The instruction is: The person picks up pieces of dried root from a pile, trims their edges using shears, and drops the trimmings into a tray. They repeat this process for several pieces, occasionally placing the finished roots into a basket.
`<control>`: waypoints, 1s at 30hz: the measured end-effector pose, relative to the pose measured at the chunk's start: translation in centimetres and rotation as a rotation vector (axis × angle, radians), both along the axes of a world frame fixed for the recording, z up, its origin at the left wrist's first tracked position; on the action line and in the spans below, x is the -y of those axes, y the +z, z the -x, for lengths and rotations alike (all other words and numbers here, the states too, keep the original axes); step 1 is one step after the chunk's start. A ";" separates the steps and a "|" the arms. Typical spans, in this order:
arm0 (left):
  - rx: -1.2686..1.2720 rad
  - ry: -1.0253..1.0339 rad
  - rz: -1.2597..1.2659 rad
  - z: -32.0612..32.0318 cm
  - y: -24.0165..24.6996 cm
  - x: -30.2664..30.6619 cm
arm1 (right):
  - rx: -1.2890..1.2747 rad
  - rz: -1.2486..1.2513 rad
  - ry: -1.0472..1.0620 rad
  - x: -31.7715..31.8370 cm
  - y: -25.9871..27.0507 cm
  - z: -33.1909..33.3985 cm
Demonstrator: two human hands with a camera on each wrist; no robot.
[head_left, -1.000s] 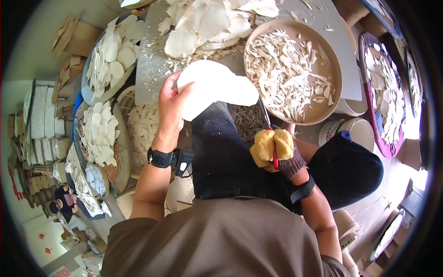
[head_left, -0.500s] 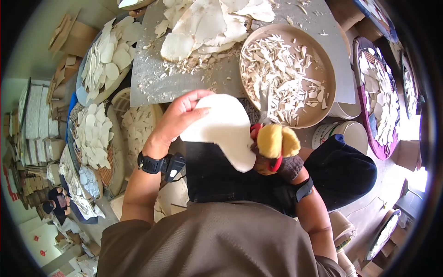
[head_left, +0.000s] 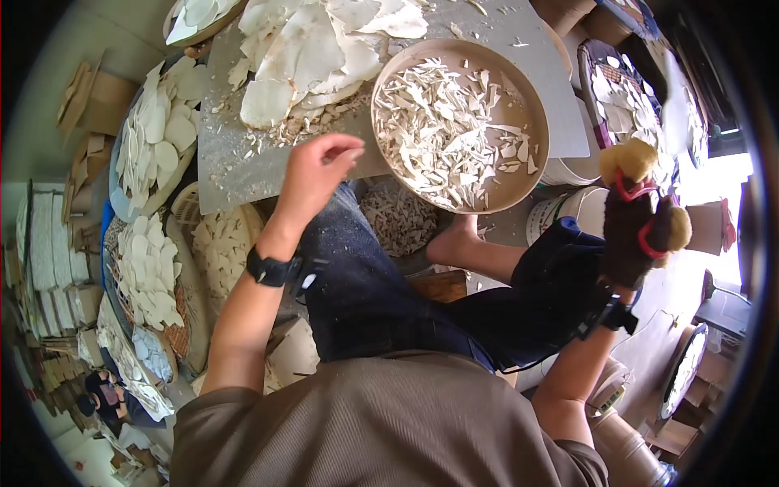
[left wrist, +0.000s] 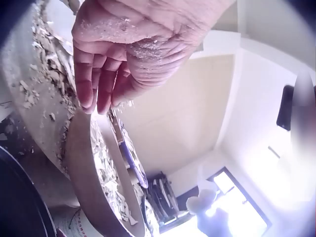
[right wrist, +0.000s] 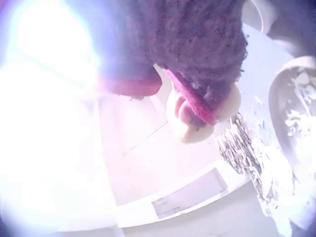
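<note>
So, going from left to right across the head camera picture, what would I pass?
Heap of white oval pieces → left hand, holding nothing → round tray of trimmings → gloved right hand, gripping padded scissors.

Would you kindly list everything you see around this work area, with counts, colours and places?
board: one, grey, ahead of the knees
large sheets: a pile, white, on the board
round tray: one, brown, at the board's right end
offcuts: many, pale, in the round tray
cut ovals: many, white, heaped at far left
buckets: two, white, below the round tray
scissors: one, red handles, in the right hand
left hand: bare, dusty, fingers loosely curled, holding nothing
right hand: dark glove, gripping the scissors
</note>
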State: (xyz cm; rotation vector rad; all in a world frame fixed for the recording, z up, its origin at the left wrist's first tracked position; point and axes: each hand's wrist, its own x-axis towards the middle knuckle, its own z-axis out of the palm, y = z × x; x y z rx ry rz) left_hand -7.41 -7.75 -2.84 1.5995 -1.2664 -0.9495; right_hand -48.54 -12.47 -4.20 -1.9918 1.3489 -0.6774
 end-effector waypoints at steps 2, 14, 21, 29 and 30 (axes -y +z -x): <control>0.311 -0.062 0.043 1.0 -0.6 2.1 | -0.078 -0.015 -0.049 0.3 -0.1 1.5; 0.821 -0.155 -0.044 4.2 -1.2 5.2 | 0.810 -0.900 0.046 -6.3 -2.5 -7.5; 0.157 -0.584 -0.382 0.9 3.0 4.2 | 1.036 -1.026 0.199 -8.0 -3.3 -9.9; 0.886 -0.491 0.334 4.0 -1.0 5.5 | 0.530 -1.012 0.348 -9.4 -8.0 -8.9; 0.495 -0.408 0.185 4.8 -3.4 5.3 | 0.482 -0.944 0.313 -9.5 -7.6 -9.1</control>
